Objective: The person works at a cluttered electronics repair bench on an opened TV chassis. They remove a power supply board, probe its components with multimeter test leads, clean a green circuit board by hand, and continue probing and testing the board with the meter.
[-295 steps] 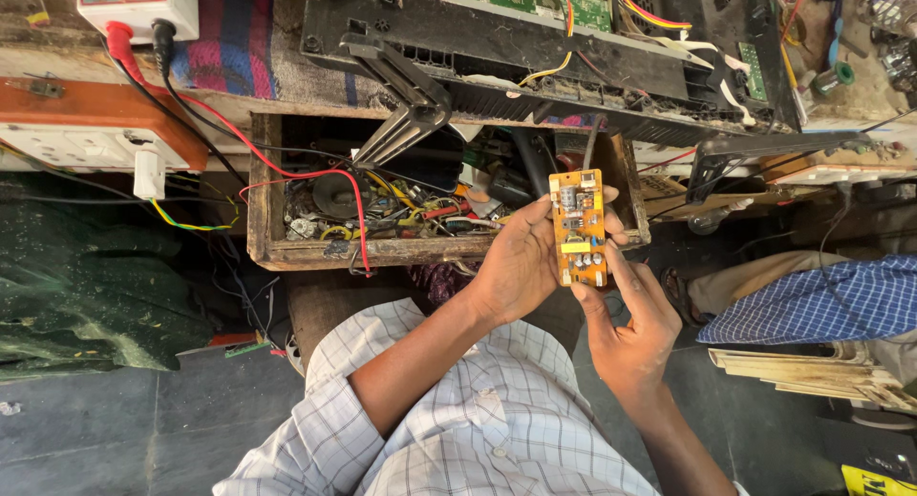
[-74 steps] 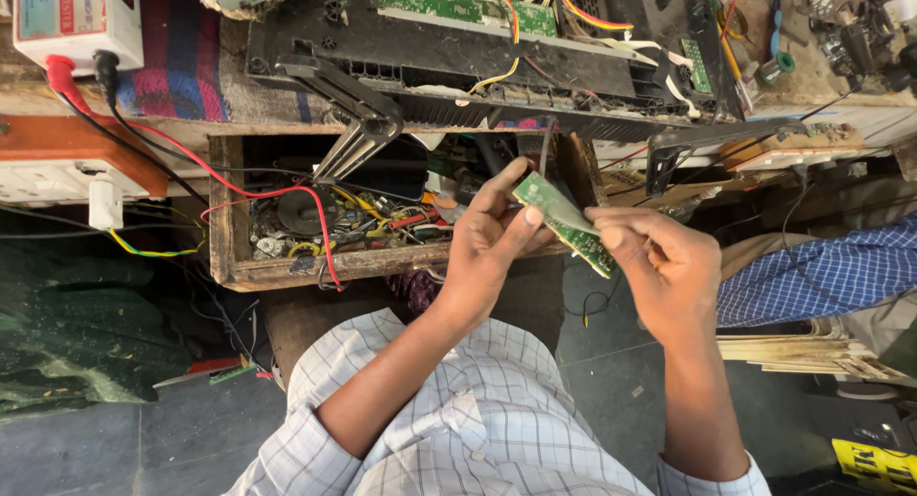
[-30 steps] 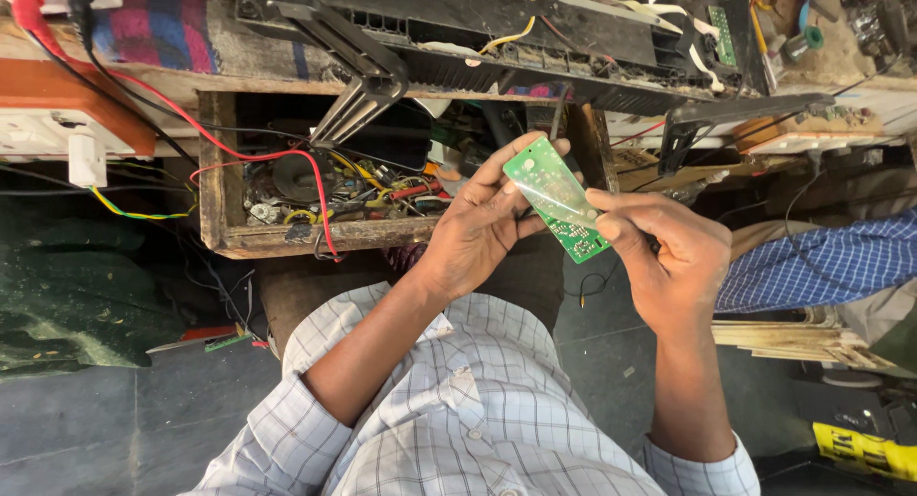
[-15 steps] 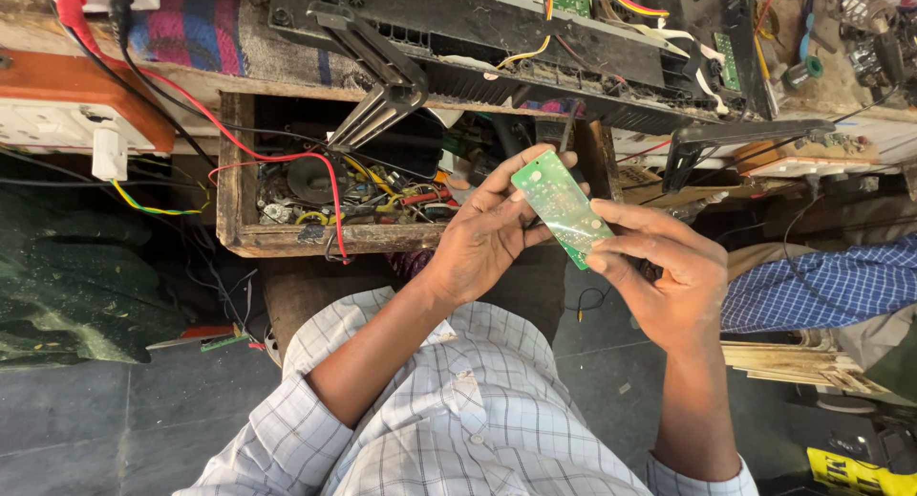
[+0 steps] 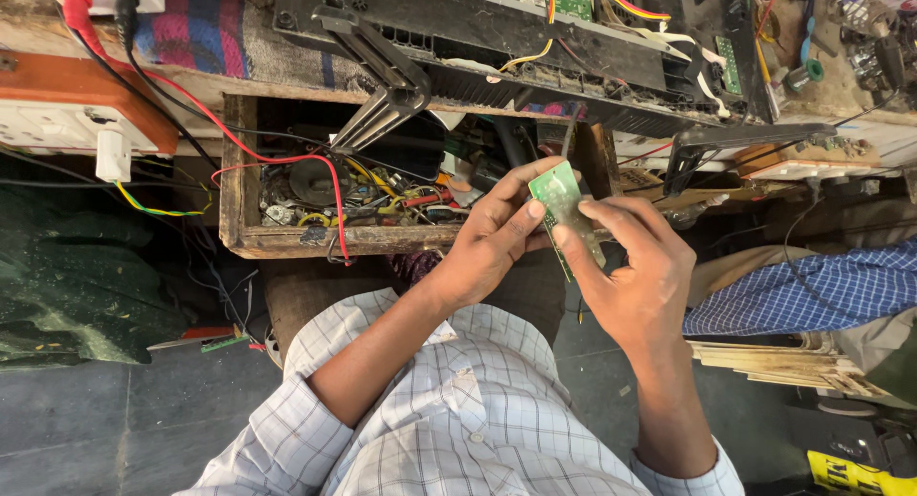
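A: What is the thing being held?
B: A small green circuit board point(image 5: 564, 207); it is rectangular, with its green side showing; it stands tilted, upper end left, in the air before a wooden drawer.

The person wears a white shirt point(image 5: 458, 410) crossed with thin dark check lines, its sleeves rolled above the elbows; past the shirt's cuffs the forearms, left hand point(image 5: 492, 243) and right hand point(image 5: 635, 281) are bare, without rings or watch
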